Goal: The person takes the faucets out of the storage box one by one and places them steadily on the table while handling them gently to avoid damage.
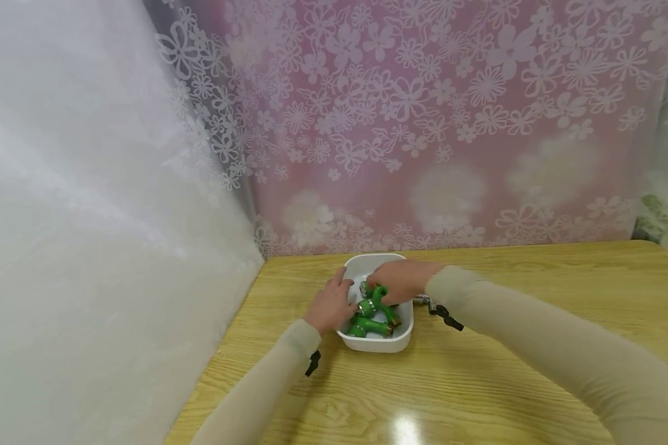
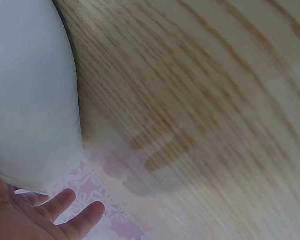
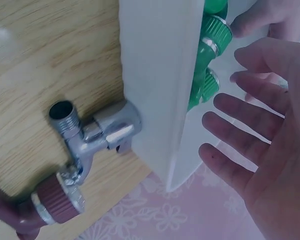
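A white plastic basin (image 1: 375, 345) stands on the table, holding several green taps (image 1: 374, 326) with brass-coloured threaded ends and silvery collars. My left hand (image 1: 329, 304) rests at the basin's left rim, thumb on the inner side. In the left wrist view, its fingers (image 2: 82, 220) extend loosely past the basin's white wall (image 2: 32, 95). My right hand (image 1: 402, 281) reaches over the basin's right side above the green taps. The right wrist view shows that hand (image 3: 270, 135) with fingers extended, apart from the green taps (image 3: 210, 45), and part of my left hand beyond.
Outside the basin's right wall, a chrome tap (image 3: 97, 132) and a dark red tap (image 3: 50, 205) lie on the wooden table (image 1: 479, 383). A pink floral curtain (image 1: 423, 154) hangs behind the table's far edge. White sheeting (image 1: 89, 216) borders the left side.
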The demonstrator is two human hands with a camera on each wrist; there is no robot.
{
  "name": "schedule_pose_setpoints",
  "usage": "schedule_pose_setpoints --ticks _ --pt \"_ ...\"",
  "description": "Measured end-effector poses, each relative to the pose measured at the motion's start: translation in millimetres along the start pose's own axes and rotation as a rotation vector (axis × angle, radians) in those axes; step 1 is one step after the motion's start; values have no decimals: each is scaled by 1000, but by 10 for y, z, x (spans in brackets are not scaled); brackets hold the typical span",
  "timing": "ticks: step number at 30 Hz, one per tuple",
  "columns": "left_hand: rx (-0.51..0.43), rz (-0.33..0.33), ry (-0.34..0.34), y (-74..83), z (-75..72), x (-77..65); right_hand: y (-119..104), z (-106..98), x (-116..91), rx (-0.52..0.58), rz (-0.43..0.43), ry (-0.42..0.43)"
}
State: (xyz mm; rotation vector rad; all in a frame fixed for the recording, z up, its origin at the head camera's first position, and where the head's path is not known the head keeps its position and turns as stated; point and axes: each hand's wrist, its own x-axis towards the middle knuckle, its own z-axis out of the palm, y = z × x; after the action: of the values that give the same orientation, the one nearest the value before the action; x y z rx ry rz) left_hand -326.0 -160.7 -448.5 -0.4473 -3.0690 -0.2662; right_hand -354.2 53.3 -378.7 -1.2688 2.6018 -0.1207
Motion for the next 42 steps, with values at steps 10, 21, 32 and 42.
schedule_pose_setpoints --ticks 10,21,32,42 --pt "29 23 17 -26 16 2 -90 69 217 -21 4 -54" --pt "31 24 13 -39 14 16 -147 80 319 18 64 -142" --pt "11 17 15 -35 3 21 -201 68 353 56 166 -193" --pt "17 20 20 -24 -5 -10 -199 141 374 14 139 -204"
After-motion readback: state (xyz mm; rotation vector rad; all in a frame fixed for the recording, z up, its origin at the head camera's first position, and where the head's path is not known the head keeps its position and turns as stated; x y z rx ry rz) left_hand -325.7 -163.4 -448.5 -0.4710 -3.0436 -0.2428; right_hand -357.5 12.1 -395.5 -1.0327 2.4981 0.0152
